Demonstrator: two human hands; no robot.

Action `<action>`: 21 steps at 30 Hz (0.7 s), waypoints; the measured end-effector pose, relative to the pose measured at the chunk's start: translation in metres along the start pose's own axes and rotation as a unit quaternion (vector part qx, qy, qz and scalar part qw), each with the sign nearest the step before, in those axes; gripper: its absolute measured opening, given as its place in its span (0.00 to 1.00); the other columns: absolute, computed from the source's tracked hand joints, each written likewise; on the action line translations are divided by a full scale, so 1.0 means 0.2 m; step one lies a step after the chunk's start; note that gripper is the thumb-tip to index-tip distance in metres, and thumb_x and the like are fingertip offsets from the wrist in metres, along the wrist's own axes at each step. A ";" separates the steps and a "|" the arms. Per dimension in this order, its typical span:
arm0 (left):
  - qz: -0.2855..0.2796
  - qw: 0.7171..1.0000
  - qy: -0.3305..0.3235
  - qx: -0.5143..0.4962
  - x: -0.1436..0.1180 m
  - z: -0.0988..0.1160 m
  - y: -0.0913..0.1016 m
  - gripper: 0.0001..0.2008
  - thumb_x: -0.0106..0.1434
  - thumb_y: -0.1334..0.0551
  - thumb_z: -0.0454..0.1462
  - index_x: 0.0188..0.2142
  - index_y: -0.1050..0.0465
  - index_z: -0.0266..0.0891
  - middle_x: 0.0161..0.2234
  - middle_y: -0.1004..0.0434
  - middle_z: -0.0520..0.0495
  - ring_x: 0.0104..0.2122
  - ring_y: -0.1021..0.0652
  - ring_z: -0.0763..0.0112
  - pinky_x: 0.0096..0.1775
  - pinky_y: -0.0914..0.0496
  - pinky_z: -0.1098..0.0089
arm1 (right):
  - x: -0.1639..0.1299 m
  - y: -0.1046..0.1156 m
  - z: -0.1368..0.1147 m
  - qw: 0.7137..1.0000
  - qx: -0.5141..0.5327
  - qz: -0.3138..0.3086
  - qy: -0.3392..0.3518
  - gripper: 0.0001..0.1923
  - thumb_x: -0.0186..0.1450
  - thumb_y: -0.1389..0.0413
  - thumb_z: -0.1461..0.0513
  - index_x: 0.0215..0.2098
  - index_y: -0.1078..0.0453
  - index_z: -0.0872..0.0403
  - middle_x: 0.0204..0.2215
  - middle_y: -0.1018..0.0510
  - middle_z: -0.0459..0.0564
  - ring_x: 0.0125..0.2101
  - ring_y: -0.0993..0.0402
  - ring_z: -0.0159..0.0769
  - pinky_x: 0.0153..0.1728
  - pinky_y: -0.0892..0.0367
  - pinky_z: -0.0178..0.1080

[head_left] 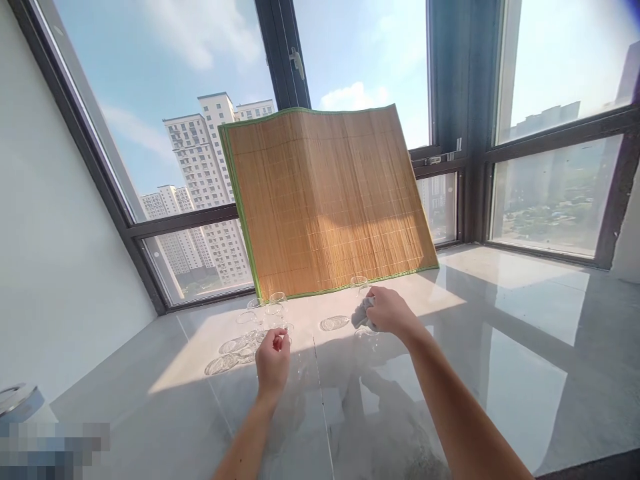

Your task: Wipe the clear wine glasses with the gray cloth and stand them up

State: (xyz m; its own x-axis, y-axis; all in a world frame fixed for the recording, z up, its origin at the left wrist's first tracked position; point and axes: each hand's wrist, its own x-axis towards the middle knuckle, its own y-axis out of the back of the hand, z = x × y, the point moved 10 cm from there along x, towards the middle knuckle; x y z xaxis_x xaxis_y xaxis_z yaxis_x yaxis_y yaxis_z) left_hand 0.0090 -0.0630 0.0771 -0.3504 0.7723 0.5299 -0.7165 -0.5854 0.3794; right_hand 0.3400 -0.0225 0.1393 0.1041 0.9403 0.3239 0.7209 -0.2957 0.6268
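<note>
Right hand (387,311) was closed around a small grey-white crumpled cloth (361,313), pressed against a clear stemmed glass (359,287) standing just in front of it. Left hand (273,357) was pinched shut on the rim or stem of another clear wine glass (287,340); hard to see exactly where, as the glass is near invisible. Judged step: wiping glasses one at a time, the left steadying one, the right working the cloth. The next move would call for a light grip and a slow lift, since the glass is thin.

Just far-left of the left hand stood a cluster of more clear glasses (263,310), close together, so little room there. Behind them a tan bamboo mat with green edging (325,200) leaned upright on the dark-framed window (285,53). The glossy grey tiled ledge (500,373) lay open to the right and near. A round metal-rimmed container (17,400) sat near-left, well apart.
</note>
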 end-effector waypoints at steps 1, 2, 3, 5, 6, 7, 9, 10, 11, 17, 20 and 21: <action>0.016 1.000 0.012 0.003 0.01 -0.02 0.02 0.08 0.60 0.43 0.43 0.33 0.29 0.42 0.20 0.41 0.57 0.23 0.34 0.72 0.29 0.38 0.72 | 0.00 -0.01 0.01 1.000 -0.013 -0.008 -0.014 0.08 0.45 0.46 0.71 0.22 0.34 0.53 0.23 0.24 0.47 0.25 0.32 0.34 0.22 0.45 0.32; 0.031 0.999 0.022 0.005 0.02 -0.03 0.04 0.08 0.59 0.43 0.42 0.32 0.30 0.42 0.20 0.43 0.57 0.22 0.35 0.72 0.29 0.39 0.72 | 0.01 -0.02 0.02 0.999 -0.024 -0.020 -0.026 0.07 0.46 0.47 0.70 0.22 0.34 0.53 0.24 0.24 0.47 0.25 0.31 0.33 0.22 0.45 0.32; 0.045 0.999 0.031 0.005 0.02 -0.04 0.06 0.07 0.58 0.43 0.42 0.32 0.31 0.42 0.20 0.44 0.58 0.22 0.36 0.72 0.28 0.40 0.72 | 0.01 -0.03 0.03 0.998 -0.032 -0.032 -0.035 0.06 0.48 0.47 0.70 0.22 0.34 0.53 0.24 0.23 0.47 0.26 0.30 0.33 0.22 0.44 0.32; 0.060 0.997 0.045 0.000 0.03 -0.05 0.08 0.06 0.58 0.42 0.41 0.32 0.32 0.42 0.20 0.45 0.58 0.22 0.37 0.73 0.28 0.40 0.72 | 0.02 -0.06 0.04 0.997 -0.044 -0.048 -0.045 0.05 0.49 0.47 0.69 0.22 0.33 0.54 0.25 0.22 0.47 0.26 0.29 0.34 0.23 0.44 0.32; 0.061 0.997 0.049 -0.005 0.03 -0.06 0.08 0.06 0.57 0.42 0.41 0.33 0.32 0.43 0.20 0.45 0.58 0.22 0.36 0.73 0.28 0.40 0.72 | 0.03 -0.07 0.05 0.997 -0.046 -0.050 -0.047 0.05 0.50 0.47 0.69 0.22 0.33 0.54 0.26 0.22 0.48 0.27 0.28 0.34 0.23 0.44 0.32; 0.061 0.997 0.051 -0.009 0.03 -0.06 0.08 0.06 0.57 0.42 0.41 0.33 0.32 0.43 0.20 0.45 0.58 0.22 0.36 0.73 0.28 0.40 0.72 | 0.03 -0.07 0.05 0.997 -0.044 -0.050 -0.047 0.05 0.50 0.47 0.69 0.23 0.33 0.54 0.26 0.22 0.48 0.27 0.28 0.34 0.23 0.43 0.32; 0.060 0.997 0.051 -0.012 0.03 -0.07 0.08 0.07 0.57 0.42 0.41 0.34 0.32 0.43 0.21 0.45 0.58 0.22 0.36 0.72 0.28 0.40 0.72 | 0.05 -0.10 0.07 0.997 -0.034 -0.047 -0.045 0.06 0.50 0.46 0.69 0.25 0.32 0.54 0.27 0.22 0.48 0.27 0.28 0.34 0.23 0.43 0.32; 0.060 0.997 0.049 -0.012 0.03 -0.07 0.08 0.07 0.57 0.42 0.41 0.35 0.33 0.43 0.21 0.44 0.58 0.23 0.36 0.72 0.28 0.40 0.72 | 0.05 -0.10 0.07 0.998 -0.032 -0.041 -0.044 0.07 0.50 0.46 0.70 0.26 0.32 0.54 0.28 0.21 0.48 0.27 0.28 0.34 0.23 0.43 0.32; 0.061 0.997 0.047 -0.011 0.03 -0.07 0.08 0.07 0.57 0.42 0.41 0.35 0.33 0.43 0.21 0.44 0.58 0.23 0.35 0.72 0.29 0.39 0.72 | 0.06 -0.11 0.08 0.998 -0.034 -0.034 -0.042 0.07 0.50 0.46 0.70 0.28 0.32 0.54 0.28 0.22 0.48 0.27 0.28 0.34 0.23 0.43 0.32; 0.066 0.996 0.055 -0.011 0.04 -0.11 0.08 0.08 0.57 0.42 0.41 0.36 0.34 0.43 0.22 0.43 0.58 0.24 0.35 0.72 0.30 0.39 0.71 | 0.07 -0.14 0.07 0.998 -0.054 -0.015 -0.027 0.11 0.49 0.46 0.71 0.31 0.32 0.54 0.32 0.22 0.50 0.29 0.28 0.34 0.23 0.45 0.32; 0.060 0.997 0.051 -0.014 0.05 -0.11 0.06 0.08 0.57 0.42 0.41 0.36 0.34 0.43 0.22 0.43 0.58 0.24 0.34 0.72 0.30 0.38 0.71 | 0.07 -0.16 0.06 0.999 -0.048 -0.016 -0.019 0.13 0.49 0.47 0.71 0.32 0.32 0.54 0.31 0.22 0.50 0.29 0.28 0.34 0.23 0.44 0.33; 0.058 0.997 0.046 -0.015 0.05 -0.11 0.06 0.08 0.57 0.42 0.41 0.36 0.34 0.43 0.22 0.42 0.58 0.24 0.34 0.72 0.30 0.38 0.71 | 0.07 -0.17 0.06 0.999 -0.042 -0.017 -0.018 0.13 0.49 0.47 0.72 0.32 0.32 0.54 0.31 0.22 0.49 0.28 0.28 0.34 0.23 0.44 0.33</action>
State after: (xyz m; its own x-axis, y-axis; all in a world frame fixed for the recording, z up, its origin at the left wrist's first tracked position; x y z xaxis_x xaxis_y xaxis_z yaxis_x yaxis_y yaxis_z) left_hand -0.0169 -0.0567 0.0697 -0.4855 0.7199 0.4960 -0.6846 -0.6659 0.2964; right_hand 0.3254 0.0025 0.1151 0.1061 0.9551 0.2767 0.6643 -0.2751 0.6950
